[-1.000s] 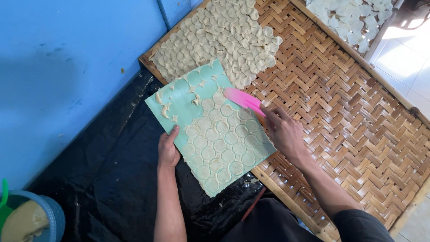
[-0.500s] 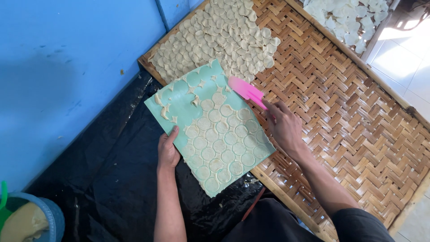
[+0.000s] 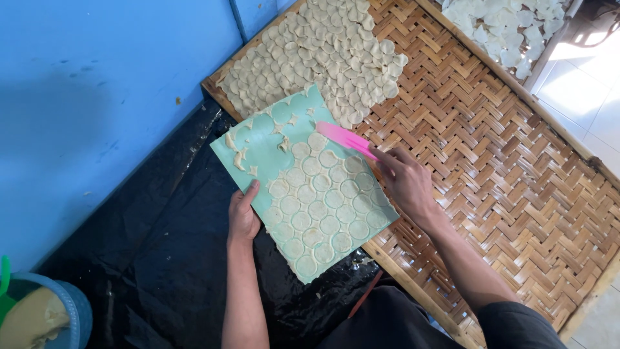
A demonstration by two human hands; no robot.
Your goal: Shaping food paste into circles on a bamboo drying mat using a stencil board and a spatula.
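Note:
My left hand (image 3: 243,214) grips the left edge of a pale green board (image 3: 258,145), which carries many thin round dough discs (image 3: 320,210) on its near half and a few scraps on the far half. My right hand (image 3: 405,182) holds a pink spatula (image 3: 345,139), whose blade lies on the board near its far right edge. The board rests tilted over the corner of a woven bamboo tray (image 3: 491,161). Many pale discs (image 3: 323,55) lie overlapped on the tray just beyond the board.
A blue wall (image 3: 97,97) rises on the left. Black plastic sheeting (image 3: 155,258) covers the floor under the board. A blue bucket of tan dough (image 3: 39,317) stands at bottom left. Another tray of white discs (image 3: 504,26) sits at top right.
The spatula has slid back along the board toward my right hand, and the top rows of discs are gone from the board's far half, leaving bare green surface with scraps.

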